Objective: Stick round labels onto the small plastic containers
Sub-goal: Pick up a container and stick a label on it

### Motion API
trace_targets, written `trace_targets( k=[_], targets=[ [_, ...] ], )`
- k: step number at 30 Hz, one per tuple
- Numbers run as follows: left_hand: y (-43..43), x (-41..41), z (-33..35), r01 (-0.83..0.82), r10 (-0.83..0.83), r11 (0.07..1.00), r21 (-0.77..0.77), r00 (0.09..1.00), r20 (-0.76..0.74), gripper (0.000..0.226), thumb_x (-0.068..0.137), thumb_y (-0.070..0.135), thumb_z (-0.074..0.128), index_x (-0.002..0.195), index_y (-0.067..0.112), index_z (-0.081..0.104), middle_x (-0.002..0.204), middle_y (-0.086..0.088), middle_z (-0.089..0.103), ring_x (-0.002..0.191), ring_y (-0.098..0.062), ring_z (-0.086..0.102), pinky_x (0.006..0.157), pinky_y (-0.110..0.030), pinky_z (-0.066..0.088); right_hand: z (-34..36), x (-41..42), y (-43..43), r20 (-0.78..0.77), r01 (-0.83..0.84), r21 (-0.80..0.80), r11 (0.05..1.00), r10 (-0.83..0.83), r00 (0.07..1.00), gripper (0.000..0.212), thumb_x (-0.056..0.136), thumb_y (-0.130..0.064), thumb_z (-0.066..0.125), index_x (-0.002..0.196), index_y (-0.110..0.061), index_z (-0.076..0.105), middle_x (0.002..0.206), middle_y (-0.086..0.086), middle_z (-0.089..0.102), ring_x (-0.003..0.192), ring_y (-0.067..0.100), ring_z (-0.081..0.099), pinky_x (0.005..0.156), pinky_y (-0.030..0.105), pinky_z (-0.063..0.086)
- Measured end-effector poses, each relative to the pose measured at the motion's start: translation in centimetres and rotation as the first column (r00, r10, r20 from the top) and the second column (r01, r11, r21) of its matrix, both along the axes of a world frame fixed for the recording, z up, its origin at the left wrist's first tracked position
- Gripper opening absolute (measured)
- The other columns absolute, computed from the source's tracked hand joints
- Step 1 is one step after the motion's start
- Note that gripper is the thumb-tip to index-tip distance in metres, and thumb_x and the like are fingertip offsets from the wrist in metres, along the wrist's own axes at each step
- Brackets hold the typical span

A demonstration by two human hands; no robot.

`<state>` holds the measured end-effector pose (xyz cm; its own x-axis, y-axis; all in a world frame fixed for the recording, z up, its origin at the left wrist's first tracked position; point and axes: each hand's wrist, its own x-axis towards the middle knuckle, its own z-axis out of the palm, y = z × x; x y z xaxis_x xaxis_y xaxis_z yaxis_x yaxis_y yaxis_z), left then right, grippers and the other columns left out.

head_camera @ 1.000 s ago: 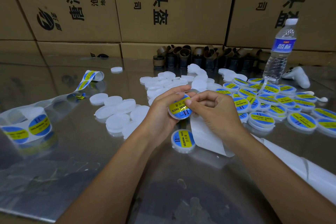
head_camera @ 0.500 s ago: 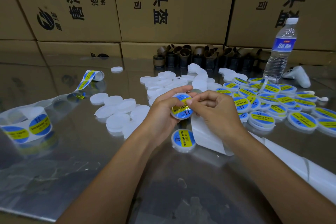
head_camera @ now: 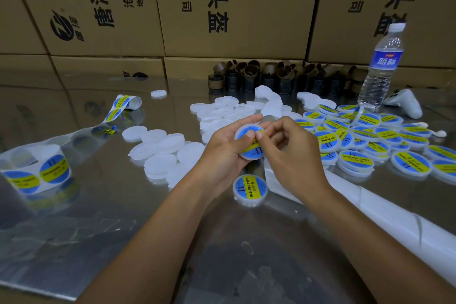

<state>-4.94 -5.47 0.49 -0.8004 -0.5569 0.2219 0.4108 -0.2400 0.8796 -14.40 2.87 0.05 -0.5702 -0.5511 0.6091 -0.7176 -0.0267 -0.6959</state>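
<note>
our left hand (head_camera: 222, 150) curls round a small container (head_camera: 255, 152), thumb pressing on its round label (head_camera: 256, 149). our right hand (head_camera: 293, 155) pinches the same container with thumb and forefinger. we hold it left of the water bottle (head_camera: 380, 66) and nearer us; the labelled pile (head_camera: 357, 136) lies between.

Table (head_camera: 74, 229): sheet metal, glossy, mirror-like, smudged and streaked near the front edge.
Unlabelled containers (head_camera: 158, 145), mid-table: translucent white plastic, frosted, smooth.
Held container (head_camera: 248, 131): same plastic. Its round label (head_camera: 255, 152) is glossy, printed blue and yellow.
Label strip (head_camera: 37, 175), left edge: clear, shiny backing film.
Backing strip (head_camera: 394, 212), right edge: white, smooth, slight sheen.
Boxes (head_camera: 246, 7) behind far edge: brown cardboard, matt.
Cores (head_camera: 246, 76), far edge: brown cardboard, dull.
Bottle (head_camera: 380, 69): clear ribbed plastic, glossy wrap.
Controller (head_camera: 404, 103): white plastic, smooth.
</note>
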Motion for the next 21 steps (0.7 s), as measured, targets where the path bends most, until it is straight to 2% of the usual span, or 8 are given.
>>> trace_targets(
  k=[2, 6, 8, 12, 16, 18, 21],
  targets=[
    [-0.02, -0.04, 0.03, -0.012, 0.012, 1.000, -0.001, 1.000, 0.003, 0.031, 0.096, -0.002, 0.039, 0.123, 0.002, 0.053, 0.115, -0.012, 0.065, 0.100, -0.022, 0.066, 0.085, -0.026, 0.055, -0.08, 0.19, 0.03, -0.094, 0.039, 0.034, 0.999, -0.036, 0.995, 0.016, 0.086, -0.029, 0.062, 0.076, -0.021, 0.052, 0.061, -0.006, 0.056, 0.061, 0.013, 0.054, 0.059, 0.037, 0.046],
    [-0.05, -0.02, 0.10, -0.020, 0.020, 1.000, -0.012, 1.000, 0.015, 0.029, 0.097, 0.001, 0.038, 0.121, 0.003, 0.054, 0.120, -0.015, 0.063, 0.104, -0.027, 0.063, 0.092, -0.031, 0.051, 0.00, 0.65, 0.14, -0.244, 0.119, 0.036, 0.992, -0.107, 0.964, 0.018, 0.088, -0.032, 0.057, 0.082, -0.016, 0.052, 0.061, -0.007, 0.053, 0.063, 0.022, 0.054, 0.065, 0.036, 0.041],
    [-0.03, -0.03, 0.11, -0.021, 0.021, 0.999, -0.026, 1.000, 0.012, 0.028, 0.097, 0.001, 0.039, 0.119, 0.005, 0.056, 0.115, -0.013, 0.065, 0.097, -0.022, 0.065, 0.088, -0.028, 0.052, 0.10, 0.78, 0.26, -0.272, 0.130, 0.044, 0.990, -0.114, 0.955, 0.019, 0.090, -0.031, 0.054, 0.084, -0.014, 0.049, 0.061, -0.006, 0.053, 0.063, 0.027, 0.054, 0.066, 0.039, 0.040],
    [-0.22, -0.01, 0.05, 0.005, -0.005, 1.000, -0.024, 1.000, -0.023, 0.027, 0.096, 0.002, 0.040, 0.116, 0.006, 0.057, 0.112, -0.009, 0.067, 0.096, -0.016, 0.068, 0.080, -0.023, 0.055, 0.06, 0.96, 0.57, -0.352, 0.153, 0.055, 0.987, -0.124, 0.928, 0.021, 0.093, -0.035, 0.049, 0.085, -0.018, 0.038, 0.058, -0.002, 0.052, 0.060, 0.031, 0.053, 0.062, 0.033, 0.030],
    [-0.53, 0.16, -0.06, 0.036, -0.037, 0.999, -0.011, 0.995, -0.092, 0.026, 0.092, 0.007, 0.045, 0.113, 0.008, 0.058, 0.107, -0.004, 0.072, 0.101, -0.018, 0.068, 0.081, -0.025, 0.054, 0.15, 0.44, 0.59, -0.234, 0.182, 0.070, 0.981, -0.161, 0.959, 0.030, 0.089, -0.048, 0.048, 0.087, -0.019, 0.037, 0.057, -0.007, 0.050, 0.061, 0.024, 0.054, 0.061, 0.033, 0.035],
    [-0.64, 0.20, -0.11, 0.041, -0.042, 0.999, -0.017, 0.993, -0.106, 0.028, 0.086, 0.013, 0.050, 0.112, 0.009, 0.059, 0.107, -0.004, 0.072, 0.103, -0.018, 0.067, 0.084, -0.026, 0.054, 0.05, 0.23, 0.47, -0.147, 0.139, 0.057, 0.989, -0.130, 0.981, 0.030, 0.087, -0.047, 0.052, 0.083, -0.019, 0.042, 0.054, -0.007, 0.050, 0.059, 0.019, 0.053, 0.064, 0.034, 0.039],
    [-0.74, 0.14, -0.30, 0.020, -0.023, 0.999, -0.037, 0.996, -0.085, 0.028, 0.081, 0.019, 0.056, 0.107, 0.012, 0.063, 0.105, -0.003, 0.072, 0.102, -0.017, 0.067, 0.089, -0.029, 0.054, 0.04, 0.24, 0.22, 0.086, 0.021, 0.001, 1.000, -0.021, 0.996, 0.029, 0.083, -0.045, 0.061, 0.071, -0.020, 0.050, 0.054, -0.006, 0.054, 0.057, 0.012, 0.052, 0.066, 0.035, 0.044]
  ],
)
